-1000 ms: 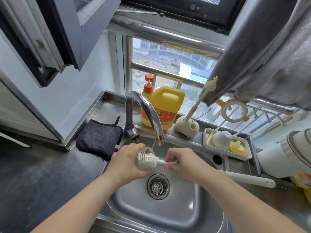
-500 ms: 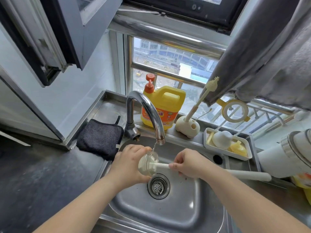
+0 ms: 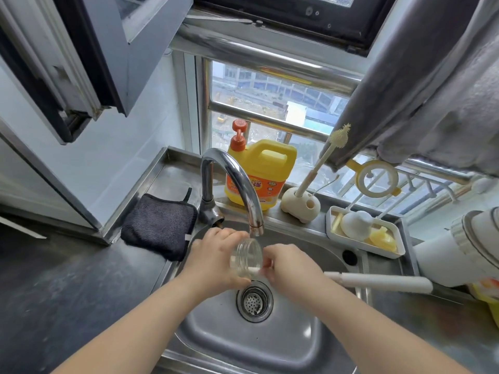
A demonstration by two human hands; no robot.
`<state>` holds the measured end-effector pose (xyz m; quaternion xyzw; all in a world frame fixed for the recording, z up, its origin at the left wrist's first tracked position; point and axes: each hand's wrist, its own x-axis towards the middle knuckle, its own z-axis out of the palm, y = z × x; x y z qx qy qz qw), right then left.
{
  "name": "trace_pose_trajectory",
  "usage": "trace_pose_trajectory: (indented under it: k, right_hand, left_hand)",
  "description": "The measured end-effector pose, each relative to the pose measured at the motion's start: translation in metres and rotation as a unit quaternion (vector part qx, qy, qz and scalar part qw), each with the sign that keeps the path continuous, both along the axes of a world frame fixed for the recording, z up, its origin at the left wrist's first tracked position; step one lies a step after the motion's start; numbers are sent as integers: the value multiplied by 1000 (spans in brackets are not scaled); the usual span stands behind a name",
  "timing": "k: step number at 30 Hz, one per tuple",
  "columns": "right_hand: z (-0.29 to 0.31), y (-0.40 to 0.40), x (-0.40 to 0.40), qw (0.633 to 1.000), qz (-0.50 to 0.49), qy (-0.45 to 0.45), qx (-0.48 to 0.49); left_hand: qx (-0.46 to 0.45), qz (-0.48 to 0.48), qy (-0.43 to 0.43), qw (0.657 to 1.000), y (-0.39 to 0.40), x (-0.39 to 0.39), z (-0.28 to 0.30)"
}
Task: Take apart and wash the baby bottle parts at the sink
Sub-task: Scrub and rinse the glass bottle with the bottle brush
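Over the steel sink [image 3: 302,344], my left hand [image 3: 213,263] grips a clear baby bottle body [image 3: 247,255]. Its threaded open mouth tilts up, just under the spout of the chrome faucet [image 3: 243,184]. My right hand [image 3: 291,265] touches the bottle's right side and pinches the white shaft of a bottle brush. The brush's long white handle [image 3: 378,282] sticks out to the right over the sink rim. A short white piece of the brush shows at the bottle's lower edge; whether it is inside the bottle is unclear. The drain strainer [image 3: 255,300] lies directly below the hands.
Behind the faucet stands a yellow detergent jug [image 3: 259,174] beside a cream brush holder [image 3: 299,203] with a thin brush. A white tray [image 3: 399,252] at the right holds white and yellow bottle parts. A black cloth [image 3: 159,225] lies left of the sink; a white appliance [image 3: 472,244] stands far right.
The bottle has turned from lying sideways to mouth up under the spout. The brush head, earlier inside the bottle, has drawn back toward the bottle's lower edge.
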<state>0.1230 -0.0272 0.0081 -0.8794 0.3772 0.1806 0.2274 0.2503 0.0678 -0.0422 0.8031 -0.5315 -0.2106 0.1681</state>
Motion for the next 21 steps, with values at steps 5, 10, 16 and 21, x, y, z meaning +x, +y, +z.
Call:
trace_pose_trajectory:
  k: [5,10,16,21]
  right_hand:
    - [9,-20,-3,999,-22,-12,30]
    - [5,-9,8,978,91,-26,-186]
    - [0,-19,13,988,-64,-50,128]
    - [7,-24,11,974,-84,-58,205]
  left_hand:
    - [-13,26,6,1000,1,-2,-3]
    - [-40,40,-3,998,-6,3,0]
    - [-115,25,-96,988,-10,7,-5]
    - [-146,21,-118,982,-10,16,-7]
